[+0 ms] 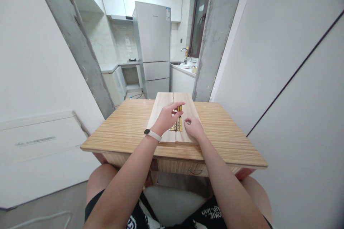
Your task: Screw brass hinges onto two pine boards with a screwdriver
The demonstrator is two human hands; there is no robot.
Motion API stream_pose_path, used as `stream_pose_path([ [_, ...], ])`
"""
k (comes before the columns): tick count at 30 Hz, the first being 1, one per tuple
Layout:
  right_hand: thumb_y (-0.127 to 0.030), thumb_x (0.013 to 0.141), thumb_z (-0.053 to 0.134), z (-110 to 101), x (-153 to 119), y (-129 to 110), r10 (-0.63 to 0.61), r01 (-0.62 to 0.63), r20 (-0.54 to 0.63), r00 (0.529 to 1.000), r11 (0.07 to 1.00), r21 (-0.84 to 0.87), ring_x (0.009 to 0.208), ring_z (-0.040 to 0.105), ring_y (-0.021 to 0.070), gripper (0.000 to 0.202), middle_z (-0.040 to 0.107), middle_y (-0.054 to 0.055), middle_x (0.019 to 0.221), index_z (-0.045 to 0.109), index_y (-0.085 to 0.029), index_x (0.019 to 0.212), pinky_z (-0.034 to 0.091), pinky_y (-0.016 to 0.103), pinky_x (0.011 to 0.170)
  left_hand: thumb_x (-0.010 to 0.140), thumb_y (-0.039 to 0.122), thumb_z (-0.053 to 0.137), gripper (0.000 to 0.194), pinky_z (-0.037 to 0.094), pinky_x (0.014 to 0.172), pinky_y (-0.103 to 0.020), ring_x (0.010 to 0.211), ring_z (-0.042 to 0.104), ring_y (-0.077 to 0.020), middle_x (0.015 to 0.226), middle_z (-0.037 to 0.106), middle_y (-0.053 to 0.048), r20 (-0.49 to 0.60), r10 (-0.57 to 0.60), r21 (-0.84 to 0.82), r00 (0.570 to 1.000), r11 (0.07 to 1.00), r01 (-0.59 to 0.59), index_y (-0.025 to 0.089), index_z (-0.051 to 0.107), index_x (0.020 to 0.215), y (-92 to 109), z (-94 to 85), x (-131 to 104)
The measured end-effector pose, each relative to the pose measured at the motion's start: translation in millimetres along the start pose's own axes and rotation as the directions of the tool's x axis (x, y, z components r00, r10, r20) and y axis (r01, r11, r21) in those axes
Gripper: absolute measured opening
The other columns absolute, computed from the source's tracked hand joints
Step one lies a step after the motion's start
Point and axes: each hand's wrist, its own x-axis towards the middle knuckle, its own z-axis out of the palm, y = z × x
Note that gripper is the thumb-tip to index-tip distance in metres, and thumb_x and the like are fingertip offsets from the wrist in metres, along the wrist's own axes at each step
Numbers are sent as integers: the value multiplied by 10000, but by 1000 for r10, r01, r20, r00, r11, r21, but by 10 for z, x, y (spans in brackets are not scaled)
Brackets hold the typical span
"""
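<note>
Two pale wooden boards [188, 105] lie side by side on the table, with a narrow seam between them. A brass-coloured metal hinge [179, 124] rests on them near the seam, partly hidden by my left hand. My left hand [170, 114], with a white-banded watch at its wrist, has thumb and fingertips around an upright yellow piece [179, 108] above the hinge. Just right of the hinge, my right hand [192, 126] rests over the right board with its fingers curled; whether something small is between them cannot be made out.
The boards lie on a striped wooden table [220, 132] with a drawer handle [195, 171] at its front. Beyond it stand a grey fridge [156, 35] and a sink counter [182, 75]. White walls flank both sides.
</note>
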Motion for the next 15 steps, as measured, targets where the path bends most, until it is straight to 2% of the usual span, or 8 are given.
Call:
stream_pose_path([
  [4, -227, 906, 617, 16, 2, 19, -10, 10, -17, 1000, 1000, 1, 1031, 620, 224, 164, 765, 64, 992, 780, -209, 920, 418, 316, 963, 898, 213, 758, 346, 652, 752, -251, 891, 690, -135, 1137, 691, -52, -60, -24, 40, 998, 999, 27, 246, 705, 1238, 6, 13, -4],
  [7, -230, 905, 620, 31, 6, 35, -7, 7, -14, 1000, 1000, -3, 1024, 623, 223, 159, 764, 65, 995, 778, -210, 912, 420, 317, 961, 909, 211, 745, 344, 659, 783, -270, 934, 705, -147, 1179, 687, -64, -90, -21, 27, 996, 999, 23, 246, 696, 1249, -8, 21, -8],
  [11, -224, 904, 621, 35, 12, 39, -17, 17, -14, 1000, 1000, -8, 1029, 625, 221, 157, 764, 67, 1000, 777, -208, 915, 419, 314, 969, 957, 161, 663, 429, 663, 839, -302, 995, 736, -162, 1209, 728, -69, -44, -20, -37, 999, 999, 18, 266, 628, 1371, -17, 27, -9],
  [15, -222, 904, 623, 19, 9, 22, -15, 15, -10, 1000, 1000, -8, 1017, 627, 218, 155, 765, 68, 998, 777, -207, 913, 420, 316, 965, 965, 193, 664, 324, 669, 859, -327, 1000, 749, -179, 1193, 750, -64, -13, -13, -12, 1000, 1000, 13, 256, 694, 1281, -12, 27, -3],
])
